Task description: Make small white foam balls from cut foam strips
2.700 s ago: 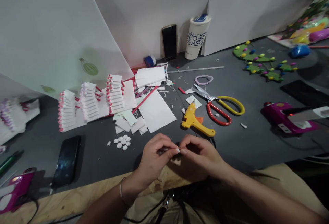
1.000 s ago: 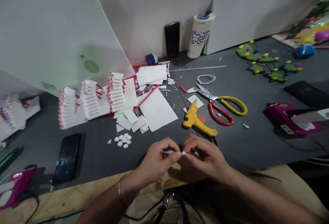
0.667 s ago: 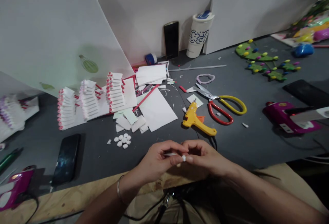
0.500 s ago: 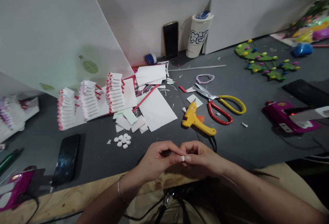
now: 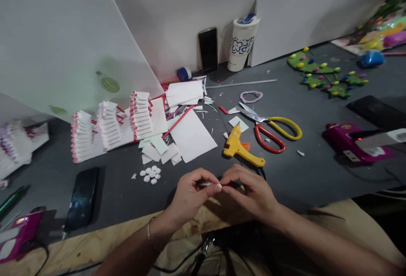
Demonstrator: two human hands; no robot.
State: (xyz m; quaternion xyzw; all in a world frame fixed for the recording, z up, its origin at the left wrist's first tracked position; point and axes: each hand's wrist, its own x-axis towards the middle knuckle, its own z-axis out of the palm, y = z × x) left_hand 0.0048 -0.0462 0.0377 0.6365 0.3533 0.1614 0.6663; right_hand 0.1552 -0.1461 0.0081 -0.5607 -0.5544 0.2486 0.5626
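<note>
My left hand (image 5: 193, 191) pinches a thin white stick (image 5: 204, 184) with a small rounded white tip between thumb and forefinger; most of it is hidden by the fingers. The thumb and forefinger of my right hand (image 5: 249, 189) close on that tip from the other side. Just beyond the right hand lies a yellow hot glue gun (image 5: 236, 147). Left of my hands, several small white rounded pieces (image 5: 151, 173) sit in a cluster on the dark table.
Scissors (image 5: 266, 124) with red and yellow handles lie open behind the glue gun. White paper sheets (image 5: 193, 136) and rows of pink-tipped white sticks (image 5: 141, 117) are at left. A phone (image 5: 83, 195) lies near the front edge; a white cup (image 5: 242, 43) stands at the back.
Both hands have risen slightly and shifted a little left. The right fingers have opened out from their curl, and more of the white stick shows at the left hand.
</note>
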